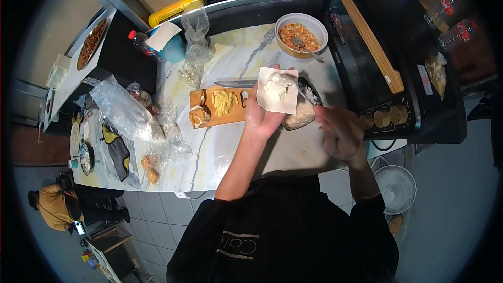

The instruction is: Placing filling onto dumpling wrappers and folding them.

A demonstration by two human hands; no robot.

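Observation:
On my upturned left hand (261,120) lies a square, pale dough wrapper (292,104) with a lump of creamy white filling (275,86) in its middle. My right hand (342,129) grips the handle of a metal spoon (305,97), whose blurred front end is over the filling. Below the hands sits a dark-rimmed dish (299,116) of pale, shredded-looking food, partly hidden by the wrapper. Left of my hand, a wooden cutting board (235,116) carries pale cut sticks (224,100) and browned tofu-like pieces (199,116). A knife (235,83) lies along its far edge, its handle hidden.
A white bowl (325,33) of orange minced mixture holds another spoon (304,44). A black oven (353,59) borders the right side. Plastic bags (125,110) and a dark pouch or mitt (116,153) lie left on the marble-patterned table (212,157). Another person (59,208) is at far left.

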